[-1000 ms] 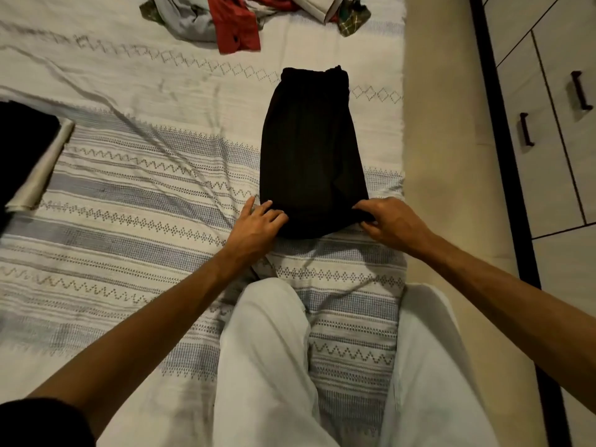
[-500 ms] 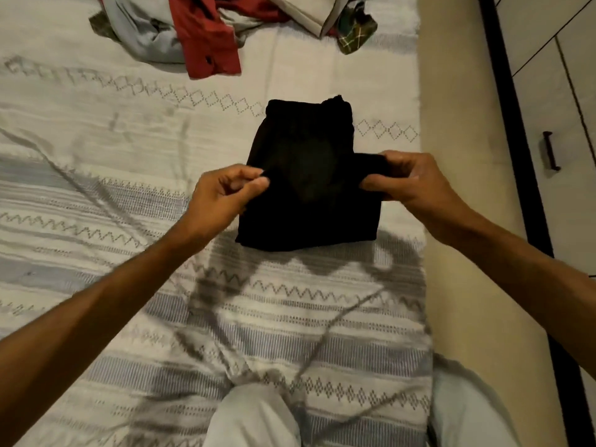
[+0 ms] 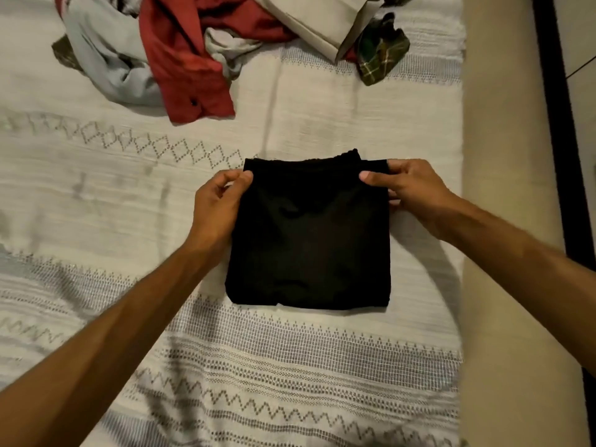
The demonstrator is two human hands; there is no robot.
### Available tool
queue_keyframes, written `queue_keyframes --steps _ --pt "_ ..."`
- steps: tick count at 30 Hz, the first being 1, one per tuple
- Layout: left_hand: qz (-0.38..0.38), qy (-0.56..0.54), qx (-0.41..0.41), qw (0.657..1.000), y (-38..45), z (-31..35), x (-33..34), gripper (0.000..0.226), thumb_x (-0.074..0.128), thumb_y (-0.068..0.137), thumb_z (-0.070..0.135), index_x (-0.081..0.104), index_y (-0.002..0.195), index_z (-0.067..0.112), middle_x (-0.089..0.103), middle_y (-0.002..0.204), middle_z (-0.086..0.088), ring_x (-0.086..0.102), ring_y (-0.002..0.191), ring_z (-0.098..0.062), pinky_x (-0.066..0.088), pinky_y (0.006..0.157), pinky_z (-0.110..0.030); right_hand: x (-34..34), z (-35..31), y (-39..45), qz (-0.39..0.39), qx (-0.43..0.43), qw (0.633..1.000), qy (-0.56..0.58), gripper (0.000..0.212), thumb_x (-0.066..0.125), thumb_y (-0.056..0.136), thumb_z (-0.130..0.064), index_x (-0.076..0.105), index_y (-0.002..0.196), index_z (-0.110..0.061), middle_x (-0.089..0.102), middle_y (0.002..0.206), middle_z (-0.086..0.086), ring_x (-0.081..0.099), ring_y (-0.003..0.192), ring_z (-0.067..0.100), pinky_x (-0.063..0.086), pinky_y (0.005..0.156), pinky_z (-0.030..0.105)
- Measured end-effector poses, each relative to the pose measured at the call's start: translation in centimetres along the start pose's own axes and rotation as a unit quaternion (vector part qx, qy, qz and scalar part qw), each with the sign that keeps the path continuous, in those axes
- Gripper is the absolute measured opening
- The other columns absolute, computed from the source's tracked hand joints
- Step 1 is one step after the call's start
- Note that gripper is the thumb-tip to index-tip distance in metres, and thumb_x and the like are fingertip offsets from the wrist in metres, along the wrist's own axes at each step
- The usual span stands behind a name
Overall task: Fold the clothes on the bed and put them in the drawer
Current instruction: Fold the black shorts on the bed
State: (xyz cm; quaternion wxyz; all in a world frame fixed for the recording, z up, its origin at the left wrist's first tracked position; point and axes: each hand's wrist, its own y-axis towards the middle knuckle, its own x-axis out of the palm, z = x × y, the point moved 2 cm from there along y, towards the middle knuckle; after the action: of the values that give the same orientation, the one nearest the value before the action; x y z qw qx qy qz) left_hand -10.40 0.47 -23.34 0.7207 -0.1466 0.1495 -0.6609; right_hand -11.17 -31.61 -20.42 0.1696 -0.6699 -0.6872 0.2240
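A folded black garment (image 3: 309, 240) lies flat on the patterned bedspread (image 3: 290, 366) between the two hands. The left hand (image 3: 219, 208) pinches its far left corner, while the right hand (image 3: 409, 188) pinches its far right corner, thumb on top. Beyond the hands lies an unfolded heap: a red shirt (image 3: 183, 56), a grey garment (image 3: 106, 59), a beige piece (image 3: 319, 24) and a green plaid cloth (image 3: 380, 53).

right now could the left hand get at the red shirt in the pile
Probably yes: the red shirt lies just beyond the left hand with only bare bedspread between. But that hand pinches the black garment and must let go first.
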Motion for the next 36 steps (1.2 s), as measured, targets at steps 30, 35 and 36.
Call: queue_keyframes --steps 30,35,36 --pt "-0.177 0.654 0.444 0.586 -3.5 8.7 4.8 0.040 0.069 0.079 0.036 0.054 0.110 0.017 0.055 0.109 -0.009 0.056 0.097 -0.031 0.044 0.080 -0.045 5.6 -5.3 -6.4 0.021 -0.368 0.691 -0.622 0.032 0.069 0.084 -0.025 0.057 0.110 -0.013 0.066 0.101 0.009 0.062 0.080 0.033 0.043 0.066 0.038" --pt "-0.143 0.641 0.530 0.536 -11.6 2.2 1.7 0.019 0.058 0.093 0.009 0.054 0.112 0.015 0.061 0.102 -0.007 0.059 0.090 -0.028 0.048 0.076 -0.042 6.9 1.6 -12.7 0.000 -0.490 0.568 -0.662 0.026 0.049 0.100 -0.009 0.065 0.120 -0.006 0.068 0.133 0.020 0.065 0.123 0.039 0.053 0.100 0.052" --pt "-0.162 0.650 0.508 0.542 -12.3 0.9 1.3 0.024 0.061 0.091 0.008 0.057 0.114 0.015 0.062 0.104 -0.007 0.061 0.092 -0.027 0.050 0.078 -0.041 6.9 3.1 -13.1 -0.026 -0.475 0.553 -0.684 0.030 0.049 0.098 -0.009 0.068 0.122 -0.006 0.067 0.136 0.020 0.063 0.127 0.041 0.053 0.102 0.055"
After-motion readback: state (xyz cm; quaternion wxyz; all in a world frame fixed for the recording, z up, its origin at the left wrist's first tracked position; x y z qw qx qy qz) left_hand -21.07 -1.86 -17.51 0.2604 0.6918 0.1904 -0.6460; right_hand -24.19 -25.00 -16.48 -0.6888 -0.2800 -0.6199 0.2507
